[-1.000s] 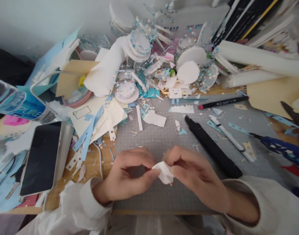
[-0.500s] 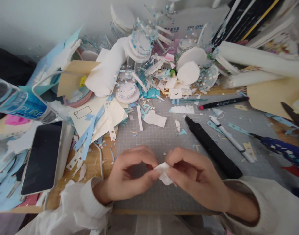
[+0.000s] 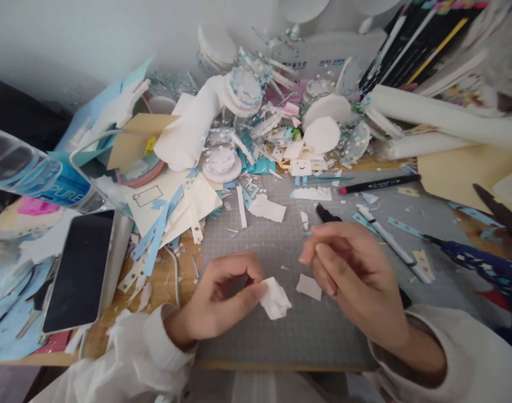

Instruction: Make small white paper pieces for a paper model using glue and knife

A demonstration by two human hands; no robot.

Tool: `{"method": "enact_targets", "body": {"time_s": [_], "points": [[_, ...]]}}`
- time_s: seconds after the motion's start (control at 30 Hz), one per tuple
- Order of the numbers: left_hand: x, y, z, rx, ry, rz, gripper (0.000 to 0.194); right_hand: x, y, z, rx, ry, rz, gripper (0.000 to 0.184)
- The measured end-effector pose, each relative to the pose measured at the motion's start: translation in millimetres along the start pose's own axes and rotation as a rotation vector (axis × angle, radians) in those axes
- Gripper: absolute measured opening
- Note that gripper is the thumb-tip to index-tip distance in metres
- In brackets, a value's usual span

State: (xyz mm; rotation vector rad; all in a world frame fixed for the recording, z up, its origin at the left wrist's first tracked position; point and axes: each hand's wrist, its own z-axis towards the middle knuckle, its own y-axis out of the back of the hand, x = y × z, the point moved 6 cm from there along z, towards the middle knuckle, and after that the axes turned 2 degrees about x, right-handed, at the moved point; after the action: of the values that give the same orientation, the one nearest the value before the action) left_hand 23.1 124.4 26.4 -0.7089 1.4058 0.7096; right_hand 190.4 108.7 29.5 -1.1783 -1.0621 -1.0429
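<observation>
My left hand (image 3: pixel 228 299) pinches a small crumpled piece of white paper (image 3: pixel 275 298) between thumb and forefinger, just above the cutting mat (image 3: pixel 247 341). To its right, my right hand (image 3: pixel 356 277) is raised with thumb and fingertips pressed together. Whatever those fingertips might hold is hidden. Between the hands, a small pale pinkish paper piece (image 3: pixel 309 286) lies on the mat. A black pen-shaped tool (image 3: pixel 326 214) is mostly covered by my right hand.
Paper scraps (image 3: pixel 268 208) litter the mat. A white pen (image 3: pixel 392 242), a red-tipped marker (image 3: pixel 379 184), scissors (image 3: pixel 497 210) and a blue-handled tool (image 3: pixel 478 254) lie right. A phone (image 3: pixel 79 268) and water bottle (image 3: pixel 50 176) are left. White discs (image 3: pixel 322 134) and a smiling paper figure (image 3: pixel 301 167) stand behind.
My right hand has let go of the white paper and moved up and right, over the black tool. The pinkish piece now shows on the mat. The left hand keeps hold of the paper.
</observation>
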Motion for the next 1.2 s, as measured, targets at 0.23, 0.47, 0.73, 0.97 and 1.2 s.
{"method": "enact_targets", "body": {"time_s": [0.23,0.47,0.73,0.97,1.2], "points": [[-5,-3.2,0,0.094,-0.051,0.307,0.027,15,11,9,-0.041,0.181,-0.131,0.025],[-1,-7.0,2,0.112,-0.184,0.709,0.021,34,26,-18,-0.128,0.222,-0.203,0.021],[-1,19.8,6,-0.256,0.066,1.079,0.027,28,30,-93,-0.125,0.325,-0.76,0.016],[4,22.3,22,-0.377,0.294,1.336,0.023,34,42,-120,-0.319,0.394,-0.858,0.012],[-16,29.3,24,-0.388,0.29,1.367,0.024,42,62,-144,-0.408,0.419,-0.928,0.012]]}}
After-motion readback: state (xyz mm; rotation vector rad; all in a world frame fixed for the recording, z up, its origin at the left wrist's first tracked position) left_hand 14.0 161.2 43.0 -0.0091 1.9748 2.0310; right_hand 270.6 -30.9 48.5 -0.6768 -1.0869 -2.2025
